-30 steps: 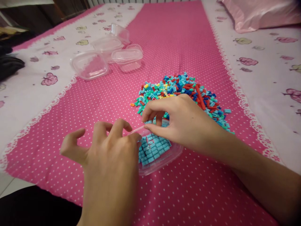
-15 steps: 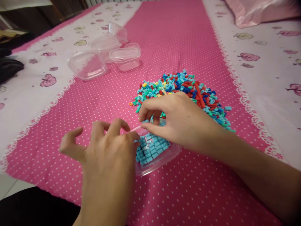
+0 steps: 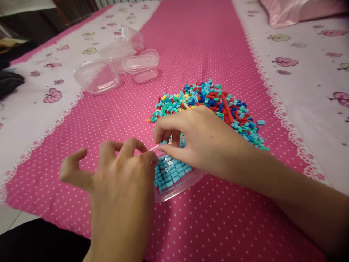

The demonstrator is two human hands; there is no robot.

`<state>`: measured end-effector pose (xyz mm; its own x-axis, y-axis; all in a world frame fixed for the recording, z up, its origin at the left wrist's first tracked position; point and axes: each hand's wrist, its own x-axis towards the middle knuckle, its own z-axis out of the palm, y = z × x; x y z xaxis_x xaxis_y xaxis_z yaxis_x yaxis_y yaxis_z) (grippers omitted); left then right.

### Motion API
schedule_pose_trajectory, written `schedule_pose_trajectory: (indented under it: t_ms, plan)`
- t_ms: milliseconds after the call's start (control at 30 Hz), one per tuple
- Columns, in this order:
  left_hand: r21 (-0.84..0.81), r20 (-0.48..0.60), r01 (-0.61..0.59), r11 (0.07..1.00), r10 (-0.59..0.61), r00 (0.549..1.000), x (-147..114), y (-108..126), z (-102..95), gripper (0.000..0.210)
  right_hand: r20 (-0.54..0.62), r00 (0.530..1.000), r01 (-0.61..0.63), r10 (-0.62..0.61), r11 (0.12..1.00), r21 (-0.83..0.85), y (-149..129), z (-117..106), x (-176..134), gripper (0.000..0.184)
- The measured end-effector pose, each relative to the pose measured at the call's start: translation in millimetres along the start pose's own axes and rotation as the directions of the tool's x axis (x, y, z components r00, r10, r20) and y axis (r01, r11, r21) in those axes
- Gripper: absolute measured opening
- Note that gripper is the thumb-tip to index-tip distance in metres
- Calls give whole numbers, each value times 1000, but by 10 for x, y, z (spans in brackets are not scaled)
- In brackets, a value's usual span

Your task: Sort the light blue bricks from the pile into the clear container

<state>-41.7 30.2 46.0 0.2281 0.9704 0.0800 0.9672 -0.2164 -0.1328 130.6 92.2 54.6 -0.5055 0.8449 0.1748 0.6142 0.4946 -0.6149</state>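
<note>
A clear plastic container (image 3: pixel 178 188) lies on the pink cloth, with rows of light blue toy bricks (image 3: pixel 174 173) set side by side in it. My left hand (image 3: pixel 122 178) is at its left side, index finger bent down at the rim and the bricks, other fingers curled and the little finger sticking out; its thumb is mostly hidden. Over the far side, my right hand (image 3: pixel 191 136) holds thumb and index finger together in a pinch close to the rim. A light blue piece shows by these fingertips, but what they hold is unclear.
A heap of small mixed-colour bricks (image 3: pixel 237 112), with a long red piece (image 3: pixel 227 107), lies behind my right hand. Several clear plastic containers (image 3: pixel 98 78) stand at the back left. A pink cushion (image 3: pixel 300 12) sits at the far right.
The whole view has shifted slightly, so things appear a little further left. Both hands keep nearly the same pose at the container, and the bricks look unchanged.
</note>
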Motion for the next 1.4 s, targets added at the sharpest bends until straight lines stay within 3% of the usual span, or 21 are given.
schedule_pose_trajectory:
  t_ms: [100,267,367,500,800,1000,1200,1400]
  plan:
    - [-17,-12,5,1000,-6,1000,21,-4,13,31,30,1000,4,-3,1000,-22,-16,-36,-12,4]
    - [-52,-36,-18,998,16,999,7,-15,3,36,181,983,55,-22,982,-179,-30,-111,-207,10]
    - [-31,-57,-2,1000,0,998,-38,5,-43,35,160,981,142,-113,972,-186,9,-61,-334,17]
    - [-9,-57,-35,999,34,998,-92,40,-90,38,164,977,160,-137,977,-138,80,76,-367,21]
    - [-118,-45,54,992,-60,997,-147,20,-34,35,195,949,278,-249,950,-139,92,123,-419,25]
    - [-150,-38,119,982,-126,991,-181,22,-13,35,198,949,266,-244,960,-87,155,192,-342,16]
    - [-172,-38,-9,985,2,999,-196,-76,48,37,235,952,227,-197,968,-106,138,233,-333,21]
    - [-204,-32,4,979,-10,999,-220,-109,67,35,240,949,235,-207,967,-96,137,179,-324,19]
